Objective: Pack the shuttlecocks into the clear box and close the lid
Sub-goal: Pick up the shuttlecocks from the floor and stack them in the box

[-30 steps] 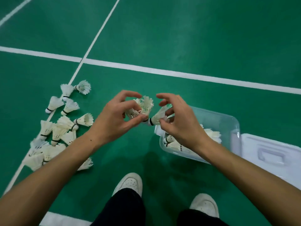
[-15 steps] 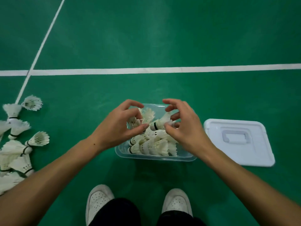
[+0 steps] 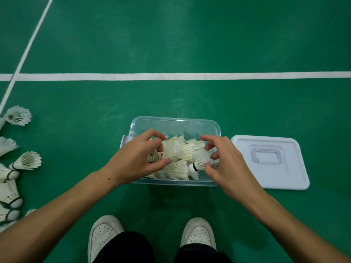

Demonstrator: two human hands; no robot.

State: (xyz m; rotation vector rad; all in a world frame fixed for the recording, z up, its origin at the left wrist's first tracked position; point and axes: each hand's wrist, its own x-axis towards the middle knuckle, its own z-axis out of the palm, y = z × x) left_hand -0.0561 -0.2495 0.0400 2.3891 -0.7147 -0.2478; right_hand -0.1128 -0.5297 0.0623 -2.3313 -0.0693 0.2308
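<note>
Both your hands have come down over the box [image 3: 175, 122]. Your left hand [image 3: 136, 160] pinches one shuttlecock [image 3: 153, 156]; your right hand [image 3: 224, 166] pinches another [image 3: 198, 164]. Lay them flat among the rest. More remain on the floor [image 3: 190, 35]; lid [image 3: 269, 162] lies beside.

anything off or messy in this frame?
Nothing damaged. White feather shuttlecocks lie jumbled, not stacked, in the clear plastic box. Loose shuttlecocks lie scattered on the green floor at left. The white lid lies flat beside the box.
</note>
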